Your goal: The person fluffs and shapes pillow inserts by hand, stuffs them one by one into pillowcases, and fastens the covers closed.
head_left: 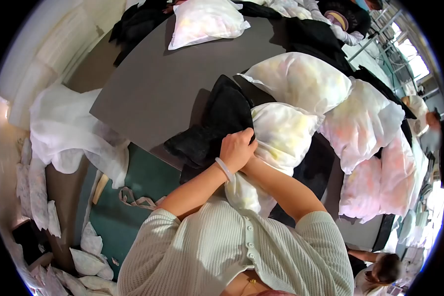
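Apparently for control, the left hand (pixel 238 148) closes its fingers on black fabric (pixel 227 108) near the table's (pixel 148 93) edge, the right hand's (pixel 251 159) hidden.

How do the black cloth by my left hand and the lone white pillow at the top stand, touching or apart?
Apart. The head view shows grey tabletop plainly between the black cloth and the white pillow.

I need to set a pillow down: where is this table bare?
Bare: the wide grey tabletop between the far white pillow and the black fabric at the person's left hand. Crowded: the right side, packed with bulging pillows.
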The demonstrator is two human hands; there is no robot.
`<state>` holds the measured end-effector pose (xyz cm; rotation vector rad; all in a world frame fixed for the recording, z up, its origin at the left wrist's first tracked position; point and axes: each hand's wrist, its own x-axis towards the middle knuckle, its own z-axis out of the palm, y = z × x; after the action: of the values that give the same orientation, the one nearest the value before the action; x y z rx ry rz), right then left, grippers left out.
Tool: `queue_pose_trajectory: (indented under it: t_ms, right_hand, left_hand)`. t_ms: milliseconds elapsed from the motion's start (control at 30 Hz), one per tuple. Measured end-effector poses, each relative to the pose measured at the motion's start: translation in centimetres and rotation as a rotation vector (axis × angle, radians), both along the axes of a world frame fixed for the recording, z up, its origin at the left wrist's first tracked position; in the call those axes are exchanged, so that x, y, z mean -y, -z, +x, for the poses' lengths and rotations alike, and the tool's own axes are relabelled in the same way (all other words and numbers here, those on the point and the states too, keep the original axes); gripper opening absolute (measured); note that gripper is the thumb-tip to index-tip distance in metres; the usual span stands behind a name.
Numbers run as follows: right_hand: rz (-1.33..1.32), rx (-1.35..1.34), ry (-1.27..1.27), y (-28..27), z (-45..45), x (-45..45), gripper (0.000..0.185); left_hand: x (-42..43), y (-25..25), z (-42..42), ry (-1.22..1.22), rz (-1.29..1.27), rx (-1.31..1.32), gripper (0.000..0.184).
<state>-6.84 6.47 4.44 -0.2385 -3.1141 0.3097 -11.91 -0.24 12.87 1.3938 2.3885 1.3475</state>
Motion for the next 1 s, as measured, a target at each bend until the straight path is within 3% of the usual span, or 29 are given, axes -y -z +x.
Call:
queue_pose_trajectory:
  t_ms: [133, 200, 233, 267, 367, 600, 1000]
  right_hand:
    - [-0.234, 0.165, 0.022, -7.0, -0.5, -1.7, 0.03]
    - [-0.208, -0.127, 0.021, -4.4, -0.4, -2.1, 0.034]
    - [-0.2, -0.411, 0.036, -2.3, -0.2, -2.2, 0.039]
    - [-0.327, -0.321, 0.124, -0.2, -0.8, -2.2, 0.046]
    - [-0.259, -0.239, 0.129, -0.4, -1.8, -2.1, 0.047]
    - [-0.18, -0.231, 0.127, -0.9, -3.6, -2.2, 0.049]
    - [-0.143, -0.253, 0.127, 0.5, -4.5, -0.4, 0.052]
  left_hand:
    - [0.5, -0.9, -1.7, -0.062, -0.06, -0.067, 0.024]
    - [0.8, -1.6, -2.4, -0.067, -0.115, -0.068, 0.023]
    - [0.9, -1.6, -2.4, -0.054, -0.189, -0.059, 0.023]
    - [0.6, -1.2, -2.3, -0.056, -0.169, -0.062, 0.022]
    - [-0.2, -1.9, -0.7, 0.009, -0.085, 0.015, 0.021]
    - [0.0, -1.6, -2.2, 0.008, -0.247, -0.047, 0.023]
    - [0.7, 0.4, -1.3, 0.028, -0.208, 0.0, 0.021]
